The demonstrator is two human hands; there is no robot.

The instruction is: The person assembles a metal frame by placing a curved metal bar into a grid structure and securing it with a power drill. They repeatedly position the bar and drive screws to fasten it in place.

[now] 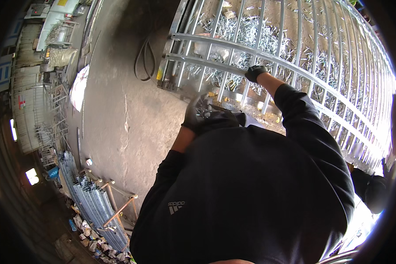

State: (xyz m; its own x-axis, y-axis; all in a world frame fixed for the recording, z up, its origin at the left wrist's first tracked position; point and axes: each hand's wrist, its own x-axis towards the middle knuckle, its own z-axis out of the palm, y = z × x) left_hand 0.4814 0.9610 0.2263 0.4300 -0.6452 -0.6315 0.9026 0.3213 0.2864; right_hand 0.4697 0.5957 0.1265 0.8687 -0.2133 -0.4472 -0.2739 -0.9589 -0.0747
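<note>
A long metal railing panel (233,66), with two close rails and many crosswise bars, spans the upper right. My right hand (255,73), in a dark glove, is closed around its nearer rail. My left hand (194,115), also gloved, is just in front of the panel's near left end. Its fingers curl about a dark thing with shiny metal parts (206,111), too blurred to name. Beneath the bars, a large heap of small silvery metal pieces (255,35) lies scattered.
A looped dark cable or strap (145,61) lies on the concrete floor (114,97) to the left. A stack of metal profiles (94,204) sits by a rusty frame (119,211) at the lower left. Metal racks (57,105) line the far left. Dark rounded shapes (372,191) are at the right.
</note>
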